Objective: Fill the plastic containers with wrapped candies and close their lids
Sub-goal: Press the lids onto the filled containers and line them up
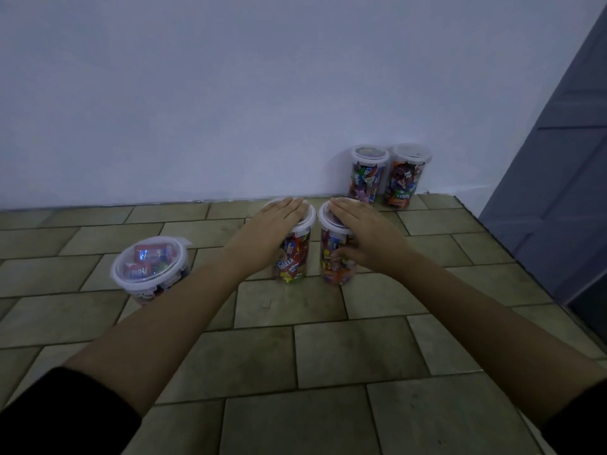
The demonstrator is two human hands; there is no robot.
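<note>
Two filled plastic containers stand side by side a little out from the white wall (230, 93). Your left hand (279, 213) lies flat, fingers straight and together, on the lid (307, 221) of the left container (294, 257). Your right hand (358, 221) lies flat on the lid (325, 221) of the right container (335, 257), with the thumb hanging down its side. Neither hand pinches anything. Your palms cover most of both lids, so you cannot tell whether they are fully seated.

Status:
- Two lidded containers (366, 178) (405, 178) stand against the wall, full of wrapped candies. Treat them as done.
- A fifth lidded container (152, 270) stands farther from the wall, to your left, also full.
- Every container in view is filled, so filling appears complete.

Remaining, as a judgement: press both centre lids home and check each rim.
</note>
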